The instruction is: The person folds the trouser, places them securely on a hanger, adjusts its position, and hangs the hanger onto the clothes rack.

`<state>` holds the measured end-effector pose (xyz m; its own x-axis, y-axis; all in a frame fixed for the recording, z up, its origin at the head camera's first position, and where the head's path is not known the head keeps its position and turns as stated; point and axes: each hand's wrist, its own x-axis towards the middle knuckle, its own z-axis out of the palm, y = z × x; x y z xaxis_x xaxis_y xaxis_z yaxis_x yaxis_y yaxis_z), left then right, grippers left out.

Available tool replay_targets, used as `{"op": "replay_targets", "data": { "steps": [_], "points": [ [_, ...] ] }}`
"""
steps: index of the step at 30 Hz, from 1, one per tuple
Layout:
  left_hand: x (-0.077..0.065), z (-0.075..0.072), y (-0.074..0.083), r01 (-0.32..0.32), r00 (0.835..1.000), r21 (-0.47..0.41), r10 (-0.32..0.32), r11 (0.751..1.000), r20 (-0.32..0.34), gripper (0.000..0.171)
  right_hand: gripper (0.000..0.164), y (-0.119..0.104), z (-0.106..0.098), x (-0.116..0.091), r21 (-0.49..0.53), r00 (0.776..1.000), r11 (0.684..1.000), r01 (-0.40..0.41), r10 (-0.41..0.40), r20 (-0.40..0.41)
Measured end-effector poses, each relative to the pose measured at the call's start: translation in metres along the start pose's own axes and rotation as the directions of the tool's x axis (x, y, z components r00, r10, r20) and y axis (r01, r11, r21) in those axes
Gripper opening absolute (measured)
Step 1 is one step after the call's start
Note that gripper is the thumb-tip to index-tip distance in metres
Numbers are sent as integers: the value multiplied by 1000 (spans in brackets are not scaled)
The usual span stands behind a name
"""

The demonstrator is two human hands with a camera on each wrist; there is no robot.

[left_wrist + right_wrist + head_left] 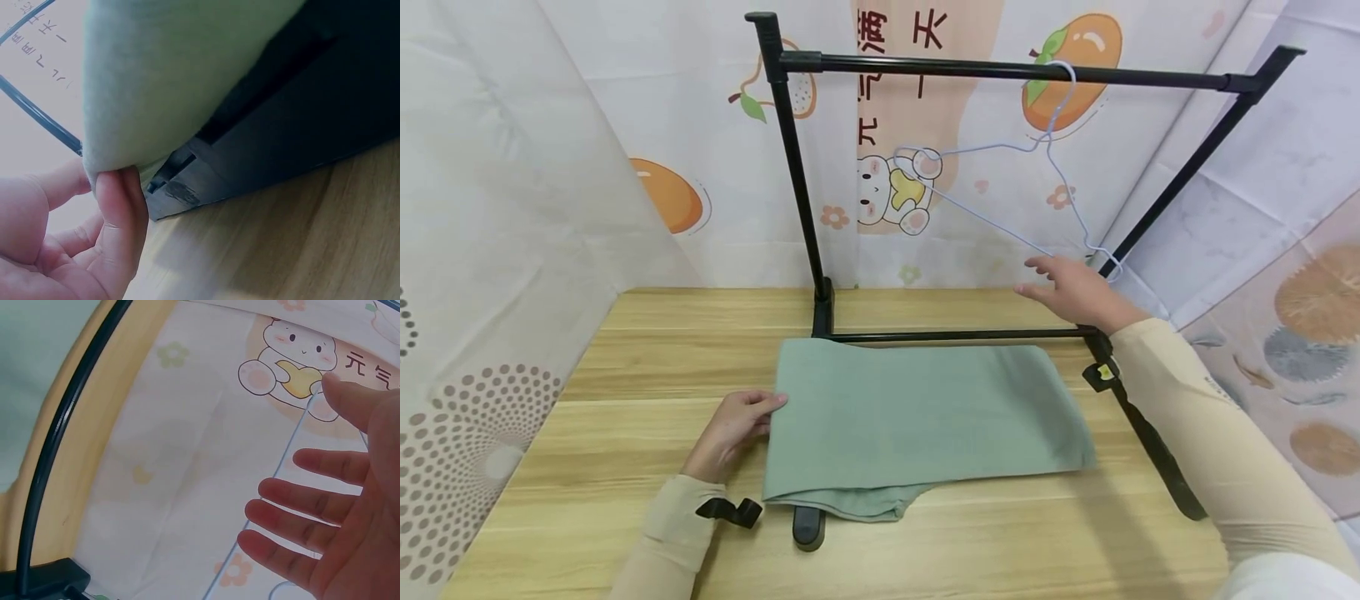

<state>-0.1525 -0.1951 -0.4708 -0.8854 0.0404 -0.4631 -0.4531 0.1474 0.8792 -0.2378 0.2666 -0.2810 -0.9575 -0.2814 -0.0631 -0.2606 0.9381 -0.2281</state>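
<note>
A folded sage-green cloth (917, 417) lies across the table, its lower layer bunched out at the near edge. My left hand (739, 425) pinches its left edge between thumb and fingers; in the left wrist view the cloth (162, 75) is raised at that edge. My right hand (1071, 292), fingers spread and holding nothing, is beside the lower right part of a pale blue wire hanger (992, 223). That hanger hooks over the top bar of a black rack. In the right wrist view the hanger's wire (284, 453) runs behind the fingers.
The black rack (940, 67) stands on the wooden table (662, 358), with a low crossbar (962, 336) behind the cloth. Its left foot (808, 529) pokes out from under the cloth; its right foot (1157, 458) runs beside my right forearm. Printed curtains (700, 125) hang behind.
</note>
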Motion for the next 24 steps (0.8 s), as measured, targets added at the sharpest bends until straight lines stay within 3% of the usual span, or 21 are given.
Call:
{"op": "replay_targets", "data": {
  "steps": [24],
  "points": [
    [0, 3, -3, -17, 1000, 27, 17, 999, -12, 49, 68, -10, -64, 18, -14, 1000, 1000, -7, 7, -23]
  ]
}}
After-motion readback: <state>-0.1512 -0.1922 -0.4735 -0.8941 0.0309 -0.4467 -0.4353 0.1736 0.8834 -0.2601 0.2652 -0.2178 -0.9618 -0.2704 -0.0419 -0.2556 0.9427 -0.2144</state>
